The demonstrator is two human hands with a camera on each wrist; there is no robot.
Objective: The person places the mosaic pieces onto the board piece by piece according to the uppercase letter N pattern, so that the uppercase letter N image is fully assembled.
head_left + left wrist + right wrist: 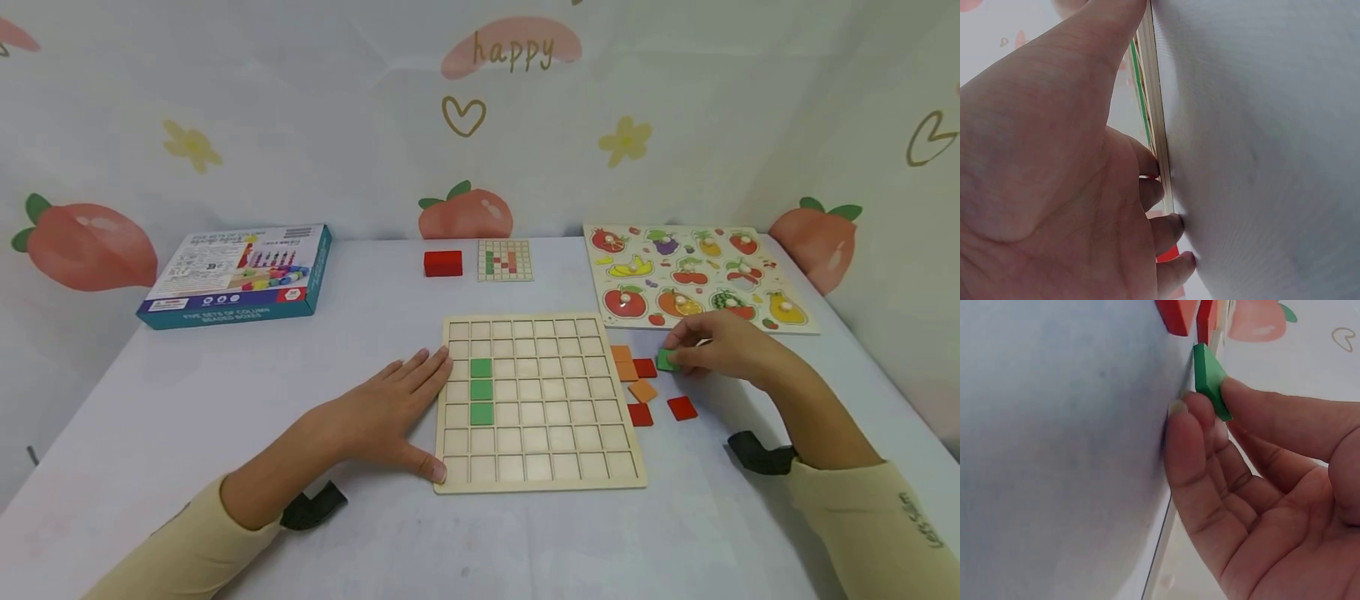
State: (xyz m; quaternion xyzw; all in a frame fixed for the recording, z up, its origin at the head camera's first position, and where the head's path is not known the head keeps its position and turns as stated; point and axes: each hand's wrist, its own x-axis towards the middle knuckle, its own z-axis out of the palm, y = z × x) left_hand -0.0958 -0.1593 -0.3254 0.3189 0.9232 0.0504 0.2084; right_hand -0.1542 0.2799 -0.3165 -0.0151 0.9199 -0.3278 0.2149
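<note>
We pinch a green tile (664, 360) between thumb and finger of our right hand (723, 346). To the pinch's left and near side lie loose red tiles (682, 407) and orange tiles (642, 391), then the board (536, 437), with three green tiles (482, 390) already in one column; we judge ourselves early on. Our left hand (378, 417), fingers straight, touches its opposite edge. Farther off, left of the pinch, a card (505, 260) shows red squares our board lacks.
</note>
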